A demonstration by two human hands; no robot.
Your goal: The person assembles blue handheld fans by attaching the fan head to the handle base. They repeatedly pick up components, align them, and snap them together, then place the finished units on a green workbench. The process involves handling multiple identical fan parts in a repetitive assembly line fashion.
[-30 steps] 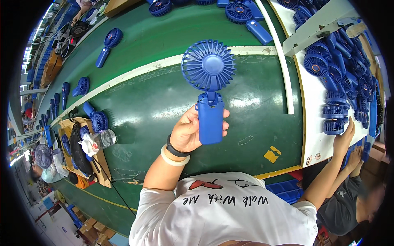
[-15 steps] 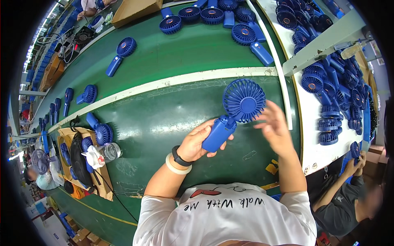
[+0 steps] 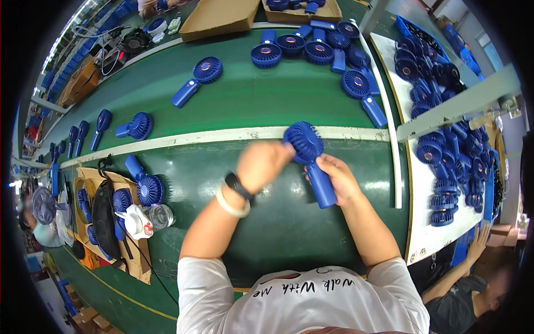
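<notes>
A blue handheld fan [image 3: 321,186] is held over the green workbench, its round caged head up and its handle pointing toward me. My right hand [image 3: 340,177] grips it around the upper handle, just below the head, with the thumb along the front. At the left edge of the fan's head is my left hand [image 3: 262,166], smeared by motion. Its fingertips reach the cage rim, but whether they grip it cannot be made out. A black band and a pale band circle my left wrist.
Several blue fans [image 3: 319,53] lie on the green belt [image 3: 233,106] beyond a white rail [image 3: 222,137]. More are heaped on the white table [image 3: 423,222] at right. A cardboard tray [image 3: 136,261] with a black pouch stands left, beside a clear bottle [image 3: 162,216]. A co-worker [image 3: 456,295] sits at lower right.
The fan has passed from my left hand to my right, and its bent head now lines up with the handle. My left hand has moved up to the head's left side. The view has shifted.
</notes>
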